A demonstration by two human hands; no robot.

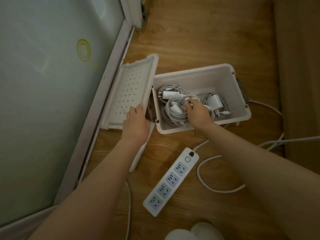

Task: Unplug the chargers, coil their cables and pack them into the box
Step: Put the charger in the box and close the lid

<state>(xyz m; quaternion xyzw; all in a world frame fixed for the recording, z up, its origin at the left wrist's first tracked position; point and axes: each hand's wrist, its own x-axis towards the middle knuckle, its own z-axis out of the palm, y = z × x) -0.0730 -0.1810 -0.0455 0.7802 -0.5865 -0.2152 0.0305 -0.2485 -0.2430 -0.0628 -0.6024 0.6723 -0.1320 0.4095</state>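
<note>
Our left hand (pixel 136 122) grips the lid (pixel 131 90), tilted aside to leave the box (pixel 225 70) open beneath our right hand (pixel 197 113), whose bent fingers bed down the coiled chargers (pixel 168 94) inside; pinching or merely pressing, we cannot tell.

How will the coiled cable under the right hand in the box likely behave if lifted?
Probably floppy: the coiled cable shows no tie, so its loops may sag or unwind. It overlaps a neighbouring charger in the box, so it could snag it. Likely light: the right hand pinches it with fingertips.
</note>
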